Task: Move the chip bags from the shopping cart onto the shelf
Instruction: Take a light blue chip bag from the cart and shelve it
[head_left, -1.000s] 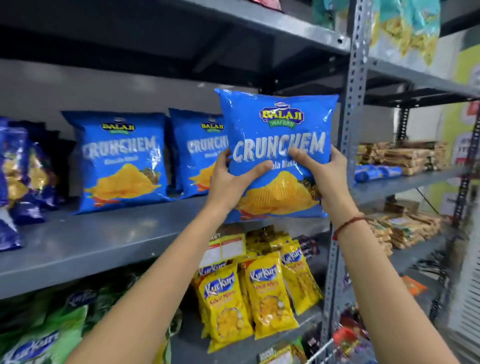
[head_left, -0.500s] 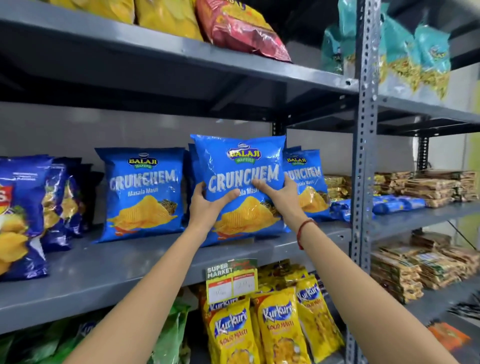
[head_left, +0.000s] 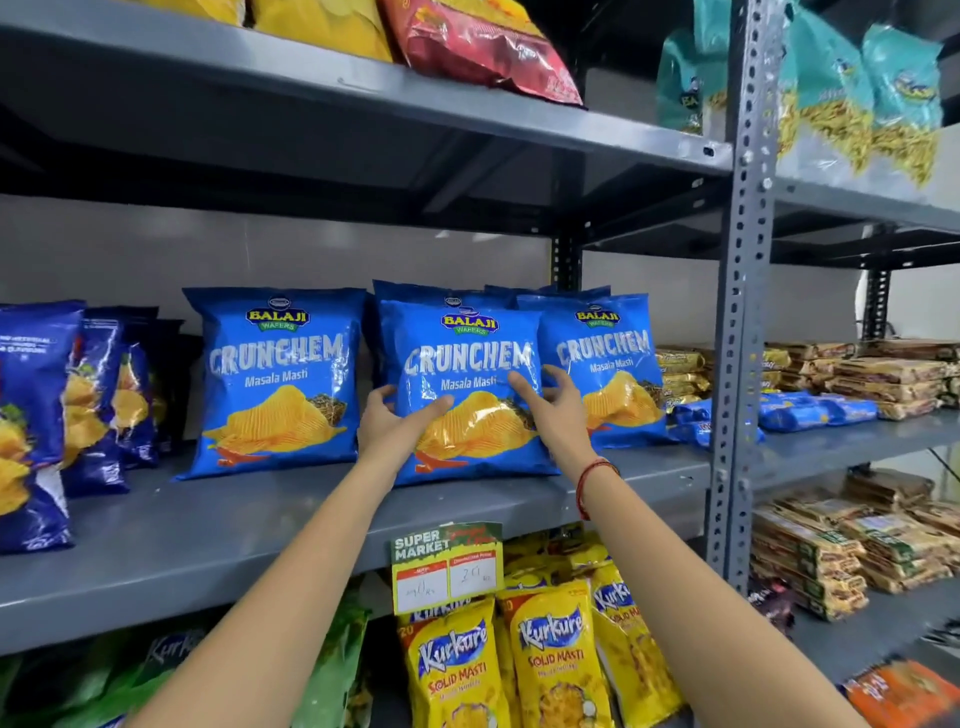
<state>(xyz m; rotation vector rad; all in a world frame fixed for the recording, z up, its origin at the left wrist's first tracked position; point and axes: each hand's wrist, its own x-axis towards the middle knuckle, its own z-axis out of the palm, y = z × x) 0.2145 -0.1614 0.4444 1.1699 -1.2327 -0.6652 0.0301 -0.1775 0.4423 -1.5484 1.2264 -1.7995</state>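
Two bare forearms rise from the bottom of the frame toward its centre. On the right wrist sits a red thread bracelet (head_left: 592, 480). Between the arms, clipped to the front edge of the grey shelf (head_left: 218, 540), hangs a price tag (head_left: 447, 567) reading "SUPER MARKET". Under it, in the lower centre, stand yellow snack packs (head_left: 556, 654), and green packs (head_left: 332, 660) fill the lower left.

The left hand (head_left: 387, 423) lies against the lower left side of the middle chip bag (head_left: 467, 364); its thumb stretches across the front of the bag, and the other fingers curl at the bag's left edge. The right hand (head_left: 553, 410) is at the bag's right side, fingers spread and slightly bent, the fingertips on or just off the blue front; whether they press it cannot be told. The bag stands upright on the shelf at the centre of the frame, its bottom edge on the grey board.

Just left of it stands another blue bag (head_left: 275, 379), apart by a narrow gap. Just right stands a third blue bag (head_left: 608, 364), partly behind the right hand. More blue tops show behind the middle bag. Dark blue chip bags (head_left: 36, 415) fill the left edge of the frame. Past the perforated metal post (head_left: 743, 312), at middle right, lie stacked biscuit packs (head_left: 883, 374). On the upper shelf sit a red bag (head_left: 483, 47) and teal bags (head_left: 852, 93).
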